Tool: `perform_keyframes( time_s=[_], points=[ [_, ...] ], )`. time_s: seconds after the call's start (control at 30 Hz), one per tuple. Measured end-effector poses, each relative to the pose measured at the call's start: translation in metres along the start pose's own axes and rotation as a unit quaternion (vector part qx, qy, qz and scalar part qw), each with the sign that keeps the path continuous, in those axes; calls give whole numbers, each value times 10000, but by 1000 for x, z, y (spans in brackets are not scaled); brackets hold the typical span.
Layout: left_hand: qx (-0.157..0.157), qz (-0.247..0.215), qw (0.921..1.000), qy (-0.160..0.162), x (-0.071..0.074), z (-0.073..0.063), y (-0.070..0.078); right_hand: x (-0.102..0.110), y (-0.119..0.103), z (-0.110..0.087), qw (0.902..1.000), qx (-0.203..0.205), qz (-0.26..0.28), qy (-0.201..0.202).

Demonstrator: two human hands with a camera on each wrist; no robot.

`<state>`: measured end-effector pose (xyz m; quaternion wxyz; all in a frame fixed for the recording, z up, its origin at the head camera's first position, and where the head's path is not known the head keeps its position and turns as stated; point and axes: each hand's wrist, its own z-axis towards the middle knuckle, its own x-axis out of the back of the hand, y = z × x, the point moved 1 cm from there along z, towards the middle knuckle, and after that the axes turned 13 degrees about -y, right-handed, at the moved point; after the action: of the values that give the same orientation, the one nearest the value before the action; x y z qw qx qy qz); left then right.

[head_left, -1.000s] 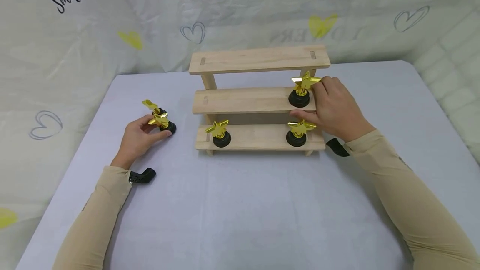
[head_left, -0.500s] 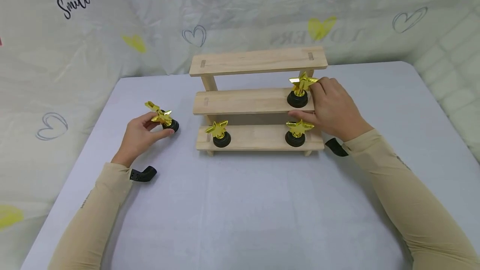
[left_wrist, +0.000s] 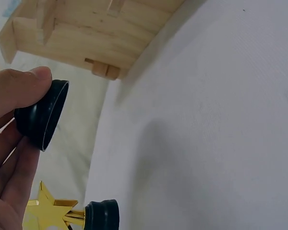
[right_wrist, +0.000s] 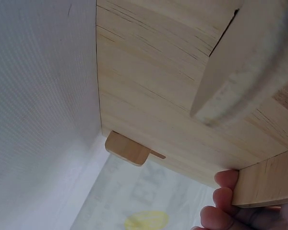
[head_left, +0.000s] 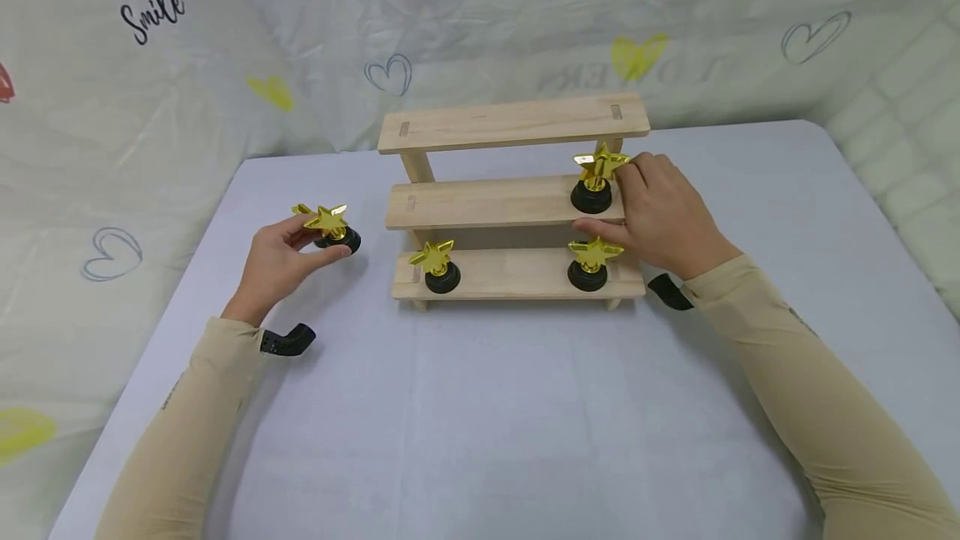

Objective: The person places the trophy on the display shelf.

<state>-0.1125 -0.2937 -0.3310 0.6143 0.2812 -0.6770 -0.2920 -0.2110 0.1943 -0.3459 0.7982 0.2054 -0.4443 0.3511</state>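
My left hand [head_left: 276,267] pinches a gold star trophy [head_left: 327,222] by its round black base. In the left wrist view that base [left_wrist: 42,115] is tilted, its underside off the tabletop. Behind the held one, a second star trophy [left_wrist: 53,209] stands on the table, mostly hidden in the head view. My right hand [head_left: 669,213] grips the right end of the middle board of a three-tier wooden display stand [head_left: 487,203]. Its thumb lies along the front edge, and the curled fingertips [right_wrist: 216,215] show behind the board in the right wrist view. Just left of this hand is a trophy [head_left: 592,194] on the middle tier.
Two more star trophies stand on the bottom tier, a left one [head_left: 442,273] and a right one [head_left: 588,273]. The top board [head_left: 513,122] is bare. White cloth covers the table [head_left: 480,407], and a printed curtain [head_left: 480,15] hangs behind it.
My left hand has lifted its trophy slightly and moved a little right and away from me, covering more of the trophy behind. My right hand keeps its grip on the stand.
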Motion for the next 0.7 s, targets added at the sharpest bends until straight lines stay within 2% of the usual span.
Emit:
perform_keyframes(
  time_s=[0.13,0.33,0.53,0.7],
  points=[
    [-133,-40,9998,110,0,1,6,0,-1,1,10000,-19,-18,-91],
    [-638,-421,9964,357,-1,2,15,0,-1,1,9999,-37,-21,-115],
    [-1138,-621,9904,486,-2,6,24,0,0,1,10000,22,3,47],
    [-1319,-643,9873,604,-2,9,32,-1,1,1,10000,25,0,14]
  ],
)
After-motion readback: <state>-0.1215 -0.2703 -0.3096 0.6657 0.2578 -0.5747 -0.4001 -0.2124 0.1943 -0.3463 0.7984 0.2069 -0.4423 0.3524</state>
